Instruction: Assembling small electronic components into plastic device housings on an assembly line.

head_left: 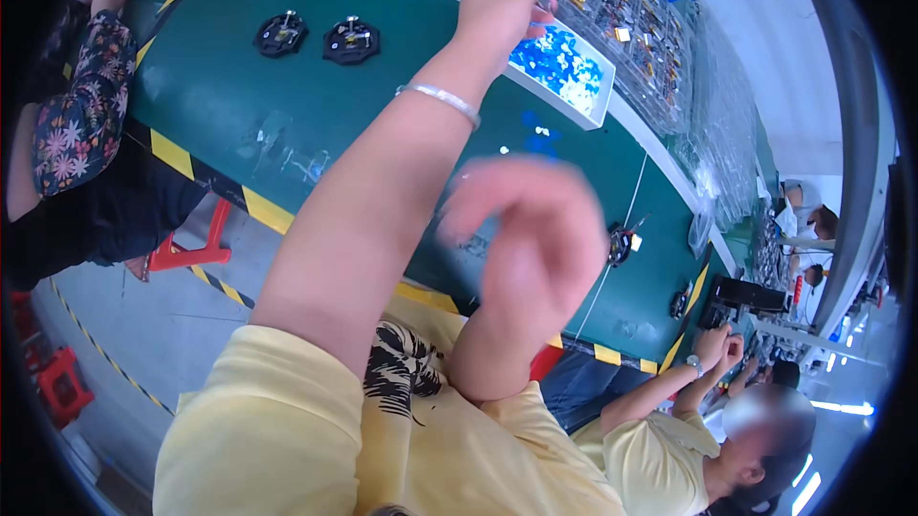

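At the far left a co-worker's flowered sleeve [81, 109] is leaning on the edge of the green worktable [229, 86], above a red stool [191, 246] standing on the grey floor. Further along the table, two black round assemblies [316, 36] are sitting side by side, well apart from the person's hands.

The person's left hand [499, 7], with a silver bangle [440, 98] lying across the wrist, is reaching up and over the near corner of a white tray of blue parts [574, 71]. Its fingers are curling together with the tips close, as if pinching, but what lies between them is too small to tell. The tray is sitting on the table's far side, just beside a white strip and a long row of clear compartment trays [622, 0] holding small metal pieces.

The right hand [535, 239] is hovering nearer the camera, blurred, with its fingers bent and loosely spread, holding nothing visible. Just right of it a small black assembly [620, 244] is lying on the table, with a thin white cable running by it.

At the lower right another person in a yellow shirt [660, 463] is working with both hands raised together.
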### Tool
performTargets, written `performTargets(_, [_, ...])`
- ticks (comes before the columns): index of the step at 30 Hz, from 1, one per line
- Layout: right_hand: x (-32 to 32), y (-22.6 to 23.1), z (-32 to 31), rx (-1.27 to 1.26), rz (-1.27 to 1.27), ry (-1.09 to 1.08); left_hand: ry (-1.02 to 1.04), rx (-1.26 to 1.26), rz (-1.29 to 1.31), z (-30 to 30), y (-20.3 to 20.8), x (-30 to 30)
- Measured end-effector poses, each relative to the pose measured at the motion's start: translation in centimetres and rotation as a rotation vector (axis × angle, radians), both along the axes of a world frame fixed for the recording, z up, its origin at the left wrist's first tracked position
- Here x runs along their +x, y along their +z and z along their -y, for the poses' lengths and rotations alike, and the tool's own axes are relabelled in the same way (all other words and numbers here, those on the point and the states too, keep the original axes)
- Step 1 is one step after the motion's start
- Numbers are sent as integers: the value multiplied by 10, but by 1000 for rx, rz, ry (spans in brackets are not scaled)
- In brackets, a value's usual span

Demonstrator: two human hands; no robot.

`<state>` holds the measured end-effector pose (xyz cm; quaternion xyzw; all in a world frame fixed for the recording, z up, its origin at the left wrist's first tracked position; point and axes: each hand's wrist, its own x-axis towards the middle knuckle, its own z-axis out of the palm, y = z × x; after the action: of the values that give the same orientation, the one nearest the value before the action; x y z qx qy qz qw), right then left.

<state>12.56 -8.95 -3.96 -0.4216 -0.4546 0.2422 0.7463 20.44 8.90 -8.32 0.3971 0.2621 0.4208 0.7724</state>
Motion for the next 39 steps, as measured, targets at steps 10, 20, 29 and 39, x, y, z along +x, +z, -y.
performTargets(10, [36,-18,-3,-337,185,-672,-576,367,-224,25,39,-81])
performTargets(20, [28,-19,3,-213,79,-599,-552,409,-248,42,33,-120])
performTargets(29, [32,-25,8,-260,62,-598,-725,637,-305,53,25,-122])
performTargets(39, [36,-32,18,-323,250,-538,-695,599,-233,64,21,-130])
